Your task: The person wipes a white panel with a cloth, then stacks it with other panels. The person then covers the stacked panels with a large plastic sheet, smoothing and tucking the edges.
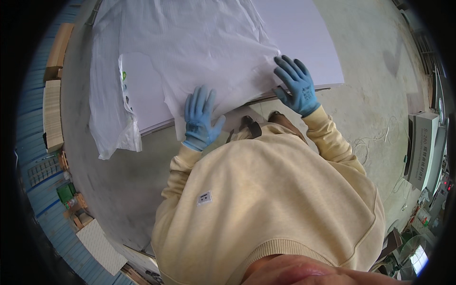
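A thin, whitish translucent plastic sheet (pixel 199 42) lies wrinkled over a stack of white boards (pixel 304 33), whose bare right part shows. My left hand (pixel 201 118), in a blue glove, rests with fingers stretched out on the plastic near the stack's front edge. My right hand (pixel 296 85), gloved alike, lies with fingers spread at the sheet's right edge, partly over the bare board. Neither hand grips anything. At the left the plastic is torn or folded open, showing white board beneath, and its loose end hangs over the front edge.
Brown board stacks (pixel 53 114) stand along the blue wall at the left. A grey machine or cabinet (pixel 422 149) stands at the right, with a pale cable (pixel 363 142) coiled on the floor near it. A fan (pixel 415 249) is at the lower right.
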The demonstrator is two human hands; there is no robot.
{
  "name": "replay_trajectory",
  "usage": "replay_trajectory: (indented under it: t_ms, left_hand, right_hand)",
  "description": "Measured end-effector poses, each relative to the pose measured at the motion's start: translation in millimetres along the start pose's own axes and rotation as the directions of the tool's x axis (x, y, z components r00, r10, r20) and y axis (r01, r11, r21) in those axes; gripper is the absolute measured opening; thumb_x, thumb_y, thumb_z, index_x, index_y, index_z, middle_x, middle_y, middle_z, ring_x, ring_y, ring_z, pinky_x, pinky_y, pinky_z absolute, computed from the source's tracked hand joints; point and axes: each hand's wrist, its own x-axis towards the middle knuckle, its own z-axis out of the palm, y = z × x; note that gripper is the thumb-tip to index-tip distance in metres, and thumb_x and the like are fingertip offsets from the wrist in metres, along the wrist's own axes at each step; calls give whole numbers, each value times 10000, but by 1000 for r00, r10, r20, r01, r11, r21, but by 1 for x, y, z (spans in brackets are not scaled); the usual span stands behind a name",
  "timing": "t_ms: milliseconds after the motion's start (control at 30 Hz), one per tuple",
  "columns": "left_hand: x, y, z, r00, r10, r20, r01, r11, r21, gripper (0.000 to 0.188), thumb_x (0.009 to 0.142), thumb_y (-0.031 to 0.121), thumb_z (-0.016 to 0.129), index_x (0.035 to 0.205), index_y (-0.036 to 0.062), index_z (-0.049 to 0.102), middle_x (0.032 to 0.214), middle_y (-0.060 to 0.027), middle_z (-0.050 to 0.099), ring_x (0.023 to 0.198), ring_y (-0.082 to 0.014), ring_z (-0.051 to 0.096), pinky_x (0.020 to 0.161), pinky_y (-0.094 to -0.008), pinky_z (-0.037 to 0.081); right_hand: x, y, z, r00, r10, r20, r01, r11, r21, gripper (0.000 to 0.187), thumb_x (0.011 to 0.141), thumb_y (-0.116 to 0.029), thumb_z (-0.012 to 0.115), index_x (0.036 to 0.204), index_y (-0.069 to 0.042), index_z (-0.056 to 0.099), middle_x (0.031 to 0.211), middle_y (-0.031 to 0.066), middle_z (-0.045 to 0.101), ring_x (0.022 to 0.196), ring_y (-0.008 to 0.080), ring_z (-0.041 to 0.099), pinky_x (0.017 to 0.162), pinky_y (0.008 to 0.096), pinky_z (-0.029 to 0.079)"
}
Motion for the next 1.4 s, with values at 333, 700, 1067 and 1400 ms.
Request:
replay_trajectory:
  t_ms: [333,700,1067,1400]
  left_hand:
    - [-19,62,32,1000,-6,31,6,1000,5,766,887,357,801,1550,22,613,1687,-268,484,1564,-478,438,1316,-631,291]
    - [61,96,43,960,124,-251,-131,991,-9,467,950,294,750,1330,22,768,1518,-247,658,1399,-488,604,1148,-608,481]
    - [117,110,111,980,152,-126,-134,981,142,745,1006,523,687,1574,49,598,1643,-229,538,1479,-458,528,1246,-610,390]
    - [121,110,117,953,195,-230,-168,977,135,702,1093,558,579,1566,40,598,1619,-225,560,1449,-454,567,1229,-617,415]
  right_hand:
    - [-12,43,1,976,-216,30,210,968,137,515,811,-18,697,1324,-66,706,1215,100,782,1287,322,681,1194,604,485]
    - [-84,86,-60,995,76,-64,-78,997,-23,492,882,-183,819,1343,-62,696,1459,147,706,1380,358,647,1217,564,446]
    - [-125,200,-79,337,884,323,-941,303,152,573,971,-556,764,1130,-12,848,1028,154,845,995,292,789,936,407,584]
    - [-90,165,-107,434,833,342,-856,500,-130,443,963,-478,773,1095,-60,840,1039,194,827,1016,393,781,919,483,596]
